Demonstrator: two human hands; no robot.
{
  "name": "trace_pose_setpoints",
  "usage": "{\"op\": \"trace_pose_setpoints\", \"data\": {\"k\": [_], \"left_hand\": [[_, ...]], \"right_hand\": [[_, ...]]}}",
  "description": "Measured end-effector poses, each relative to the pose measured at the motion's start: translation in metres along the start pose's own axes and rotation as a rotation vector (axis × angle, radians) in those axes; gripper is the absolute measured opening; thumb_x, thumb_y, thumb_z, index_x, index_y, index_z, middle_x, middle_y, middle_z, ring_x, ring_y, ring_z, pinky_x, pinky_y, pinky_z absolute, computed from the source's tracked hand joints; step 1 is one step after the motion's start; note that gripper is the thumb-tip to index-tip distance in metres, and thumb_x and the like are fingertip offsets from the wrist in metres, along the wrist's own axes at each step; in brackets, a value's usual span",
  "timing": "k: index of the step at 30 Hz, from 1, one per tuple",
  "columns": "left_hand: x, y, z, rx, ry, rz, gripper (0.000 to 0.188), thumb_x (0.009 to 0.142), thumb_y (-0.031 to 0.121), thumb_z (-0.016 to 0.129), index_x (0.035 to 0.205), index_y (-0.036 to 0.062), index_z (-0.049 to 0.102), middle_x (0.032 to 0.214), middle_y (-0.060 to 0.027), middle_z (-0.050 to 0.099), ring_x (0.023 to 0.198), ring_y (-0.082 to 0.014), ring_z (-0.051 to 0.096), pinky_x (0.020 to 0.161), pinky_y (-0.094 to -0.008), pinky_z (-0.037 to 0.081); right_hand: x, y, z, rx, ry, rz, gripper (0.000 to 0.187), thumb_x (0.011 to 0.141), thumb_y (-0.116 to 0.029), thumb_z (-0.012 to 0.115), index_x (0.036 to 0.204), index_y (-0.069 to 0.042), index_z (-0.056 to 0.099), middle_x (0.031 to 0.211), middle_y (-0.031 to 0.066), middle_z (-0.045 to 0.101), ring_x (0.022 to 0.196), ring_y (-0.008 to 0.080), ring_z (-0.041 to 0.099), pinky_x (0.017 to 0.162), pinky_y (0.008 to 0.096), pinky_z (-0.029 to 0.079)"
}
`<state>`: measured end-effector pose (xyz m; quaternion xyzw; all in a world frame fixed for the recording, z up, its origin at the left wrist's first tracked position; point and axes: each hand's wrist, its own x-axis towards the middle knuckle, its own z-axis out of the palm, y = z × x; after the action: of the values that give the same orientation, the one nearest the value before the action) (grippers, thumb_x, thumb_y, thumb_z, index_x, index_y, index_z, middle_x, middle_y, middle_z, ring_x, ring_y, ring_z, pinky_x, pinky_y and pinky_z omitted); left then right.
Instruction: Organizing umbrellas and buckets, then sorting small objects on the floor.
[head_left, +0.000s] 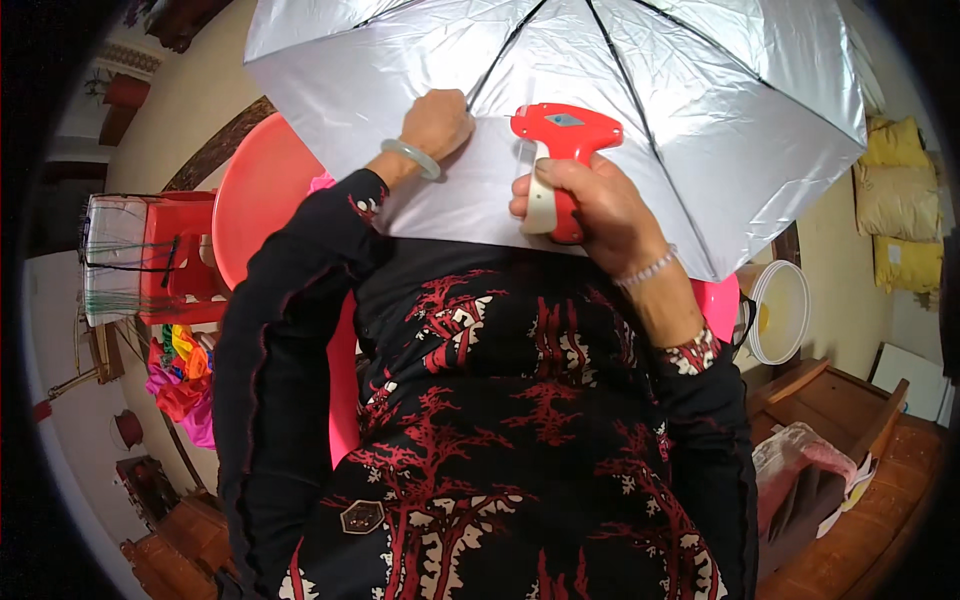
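Over the silver umbrella (pixel 560 60), right grip (pixel 600 205) wraps the red-and-white tagging gun (pixel 568 132), nose toward left grip (pixel 437 125). Left grip against umbrella; fingertips hidden, cannot tell if pinching. Step seems lining up; next move calls for umbrella steady, fingers clear.

The head-worn fisheye looks down from close by toward the silver umbrella (pixel 560 70).

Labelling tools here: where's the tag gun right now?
Head view, upper half, just right of centre: the tag gun is gripped in the right hand, in front of the umbrella, with the left hand to its left.
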<state>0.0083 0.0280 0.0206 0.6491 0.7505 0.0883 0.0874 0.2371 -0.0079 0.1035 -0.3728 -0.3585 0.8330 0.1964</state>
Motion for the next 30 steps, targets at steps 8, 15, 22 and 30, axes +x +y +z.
{"op": "trace_pose_setpoints", "data": {"k": [8, 15, 22, 30], "left_hand": [[0.054, -0.072, -0.055, 0.5, 0.076, 0.073, 0.022, 0.078, 0.012, 0.047, 0.084, -0.0015, 0.065, 0.088, -0.0193, 0.063, 0.086, -0.0353, 0.061, 0.073, -0.0422, 0.05], [0.018, 0.005, -0.05, 0.009, -0.198, 0.019, 0.036, 0.074, 0.032, 0.053, 0.079, -0.0022, 0.063, 0.082, -0.0197, 0.063, 0.078, -0.0368, 0.061, 0.069, -0.0435, 0.048], [-0.002, 0.045, -0.002, -0.017, -0.139, 0.11, 0.03, 0.072, 0.029, 0.057, 0.076, -0.0007, 0.064, 0.072, -0.0196, 0.062, 0.068, -0.0342, 0.061, 0.065, -0.0409, 0.048], [-0.008, 0.032, 0.012, -0.108, -0.018, 0.004, 0.024, 0.068, 0.024, 0.059, 0.074, 0.0012, 0.064, 0.072, -0.0161, 0.063, 0.069, -0.0315, 0.061, 0.066, -0.0379, 0.049]], "right_hand": [[-0.021, -0.029, -0.013, -0.579, 0.195, -0.339, 0.025, 0.082, -0.016, 0.054, 0.095, 0.005, 0.054, 0.077, 0.0101, 0.061, 0.067, 0.0154, 0.059, 0.06, 0.0253, 0.046], [0.006, -0.016, -0.024, -0.339, 0.187, -0.256, 0.026, 0.082, -0.013, 0.053, 0.101, 0.005, 0.049, 0.078, 0.0101, 0.06, 0.067, 0.0156, 0.059, 0.06, 0.0261, 0.047], [0.02, 0.0, -0.03, -0.116, 0.142, -0.157, 0.026, 0.083, -0.012, 0.052, 0.103, 0.006, 0.049, 0.08, 0.0127, 0.061, 0.068, 0.0188, 0.061, 0.063, 0.0301, 0.052], [0.051, 0.027, -0.029, 0.126, 0.1, 0.001, 0.029, 0.082, -0.01, 0.053, 0.105, 0.006, 0.047, 0.083, 0.017, 0.061, 0.072, 0.0254, 0.063, 0.065, 0.0348, 0.054]]}}
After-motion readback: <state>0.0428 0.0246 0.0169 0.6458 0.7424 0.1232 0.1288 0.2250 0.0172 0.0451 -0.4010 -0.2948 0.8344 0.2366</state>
